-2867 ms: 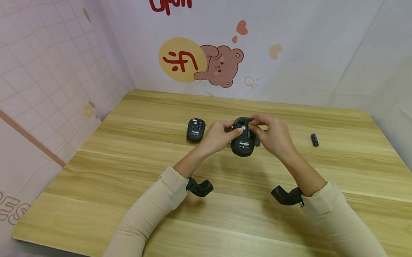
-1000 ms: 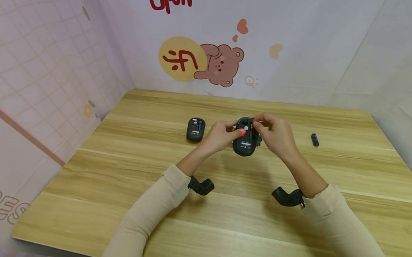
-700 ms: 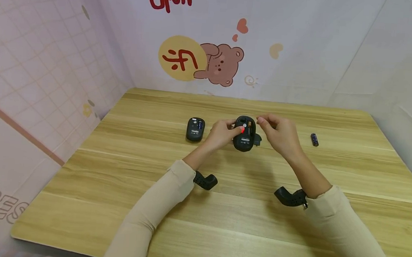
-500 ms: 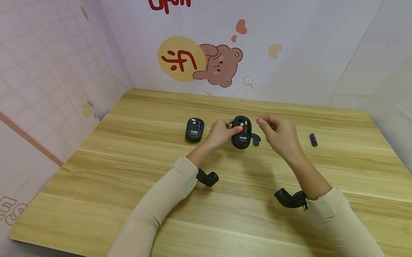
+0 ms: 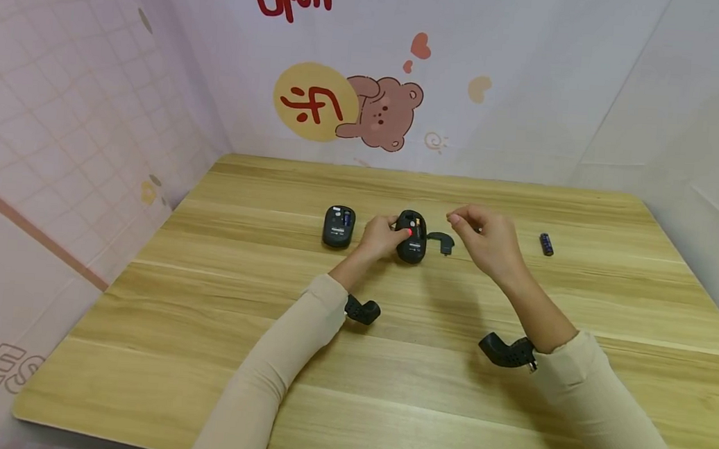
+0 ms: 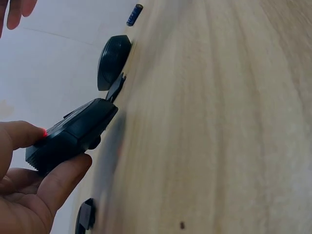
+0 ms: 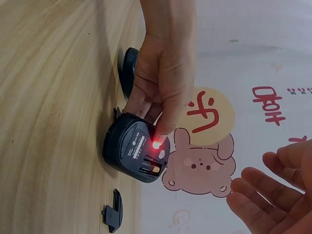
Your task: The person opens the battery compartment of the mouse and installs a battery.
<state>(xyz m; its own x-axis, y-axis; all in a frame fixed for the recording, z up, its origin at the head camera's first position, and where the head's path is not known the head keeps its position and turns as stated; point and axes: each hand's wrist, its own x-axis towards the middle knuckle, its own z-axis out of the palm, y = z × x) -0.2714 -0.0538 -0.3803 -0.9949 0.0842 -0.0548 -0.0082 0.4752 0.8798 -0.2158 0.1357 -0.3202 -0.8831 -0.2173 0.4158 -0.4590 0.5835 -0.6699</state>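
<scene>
Wireless mouse, black, one: showing its underside, glowing red at the left thumb and sitting tilted just above the wood-grain table, near the middle of the head view. Left hand: gripping this mouse from its nine o'clock side, the thumb pressing on the underside and the fingers supporting the opposite face. Fitted battery: lying in the uncovered slot towards the mouse's one o'clock end. Right hand: hovering at three o'clock from the mouse, well apart from it, holding nothing, its fingers bending loosely and showing gaps in the right wrist view. Battery cover: lying on the table at three o'clock, just beside the mouse. Loose blue battery: lying farther out at three o'clock, beyond the right hand. Second black mouse: resting underside up at nine o'clock, carrying a blue battery in its slot. Rounded dark object: standing at one o'clock from the held mouse in the left wrist view. Small dark piece: lying at six o'clock there, partly leaving the frame.
</scene>
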